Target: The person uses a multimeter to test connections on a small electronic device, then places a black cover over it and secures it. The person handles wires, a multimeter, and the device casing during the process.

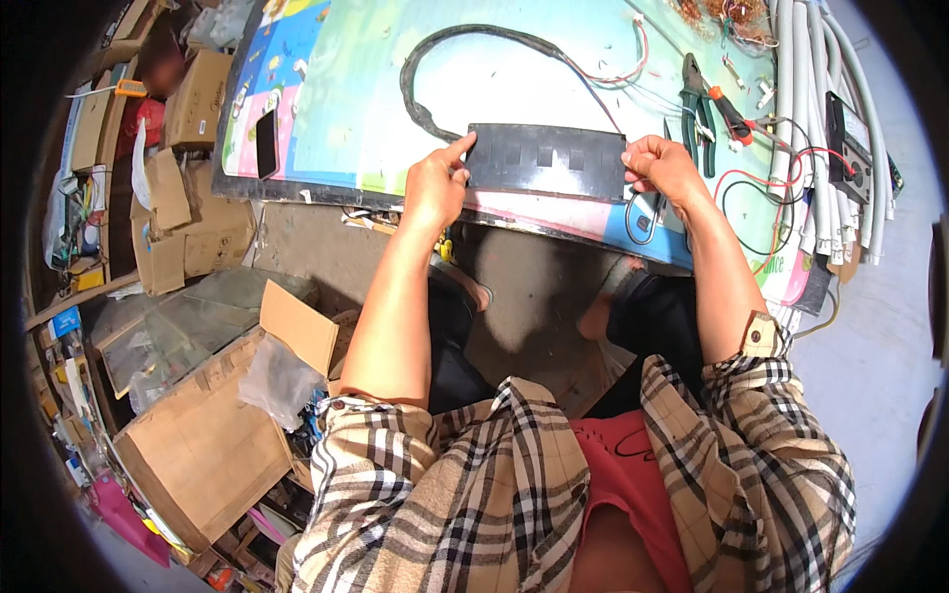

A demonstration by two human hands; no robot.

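Sleeves (376, 435) of beige plaid sit nearest me, my bare forearms reaching out of them to the table (356, 128). My left hand (436, 188) has its fingers clamped on the left end of the black panel (534, 180), index finger at the far corner, thumb lower down (what they do underneath, I can't tell). My right hand (672, 176) pinches the other end, thumb and fingertips together on it. So the panel is stretched between my hands, over the table's near edge, its row of small rectangles facing up.

I judge this step to be handling or lining up the strip; the next move would call for keeping both ends level, without tugging the black-sleeved cable (410, 84) that loops out beyond its left end. Past my right hand lie green-handled pliers (708, 128) and a red-and-black screwdriver (730, 111), both untouched; farther off, a tangle of copper-coloured wire (743, 14).
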